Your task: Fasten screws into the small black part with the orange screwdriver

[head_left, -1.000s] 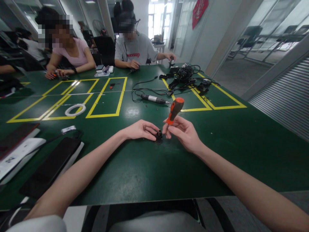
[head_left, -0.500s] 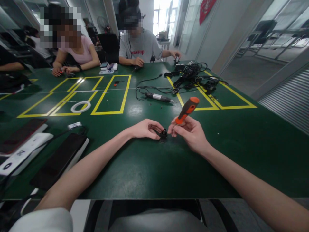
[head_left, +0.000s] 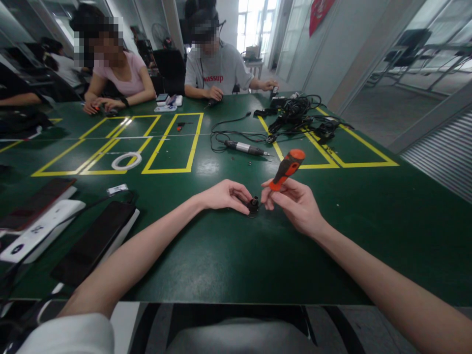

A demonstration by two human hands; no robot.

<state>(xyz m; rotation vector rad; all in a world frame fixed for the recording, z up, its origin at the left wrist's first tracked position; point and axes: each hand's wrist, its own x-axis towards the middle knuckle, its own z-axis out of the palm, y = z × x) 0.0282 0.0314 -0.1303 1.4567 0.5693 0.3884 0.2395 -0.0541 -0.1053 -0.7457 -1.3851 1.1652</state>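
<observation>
My left hand [head_left: 232,195] is closed on a small black part [head_left: 253,206] with a round, pipe-like top, held at the surface of the green table [head_left: 191,246]. In my right hand [head_left: 295,199] is a screwdriver [head_left: 289,167] with an orange and dark grey handle, which leans up and to the right. Its shaft points down toward the black part; the tip is too small to make out, so I cannot tell if it touches.
Beyond my hands lies a corded electric screwdriver [head_left: 245,148]. A heap of black cables [head_left: 295,115] is at the back right. On the left are a white tape ring [head_left: 126,161], a power strip [head_left: 42,231] and a dark phone [head_left: 94,241]. Two people sit across the table.
The view has shifted slightly. The small black part now leans more to the right in my left hand. My right hand still holds the screwdriver beside it.
</observation>
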